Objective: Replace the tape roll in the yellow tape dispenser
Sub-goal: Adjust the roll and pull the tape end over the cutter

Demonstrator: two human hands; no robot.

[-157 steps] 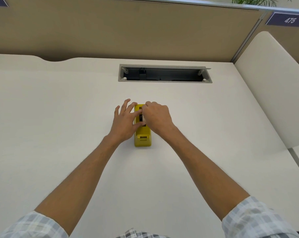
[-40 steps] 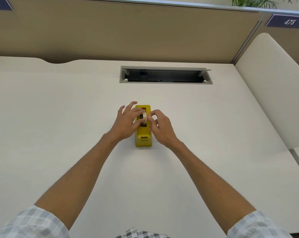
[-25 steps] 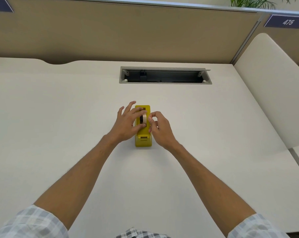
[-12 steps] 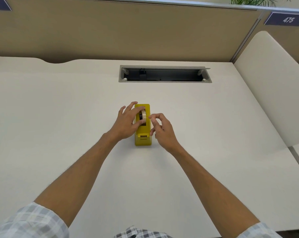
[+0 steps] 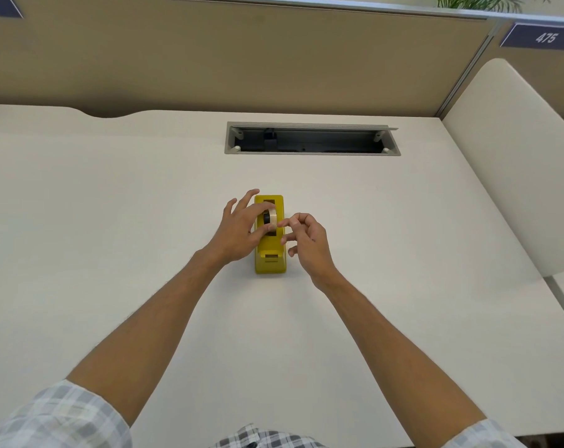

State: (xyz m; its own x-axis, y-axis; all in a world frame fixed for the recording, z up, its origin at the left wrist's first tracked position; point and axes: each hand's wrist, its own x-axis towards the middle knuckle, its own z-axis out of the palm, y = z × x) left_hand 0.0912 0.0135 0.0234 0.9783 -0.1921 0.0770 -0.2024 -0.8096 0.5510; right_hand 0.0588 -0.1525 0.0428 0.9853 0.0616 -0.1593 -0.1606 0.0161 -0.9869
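Note:
The yellow tape dispenser (image 5: 270, 253) stands on the white desk (image 5: 145, 221), its cutter end toward me. A pale tape roll (image 5: 272, 217) on a black core sits upright in the dispenser's slot. My left hand (image 5: 238, 232) pinches the roll between thumb and index finger from the left; the other fingers spread out. My right hand (image 5: 306, 240) hovers just right of the dispenser, fingers loosely curled, fingertips close to the roll but holding nothing that I can see.
An open cable tray slot (image 5: 311, 139) is cut into the desk behind the dispenser. A beige partition (image 5: 242, 59) runs along the back, a white side panel (image 5: 513, 163) at the right with a "475" sign (image 5: 544, 37).
My right hand has drawn back from the roll and moved slightly right. My left hand keeps its pinch on the roll, which now sits a little higher in the slot.

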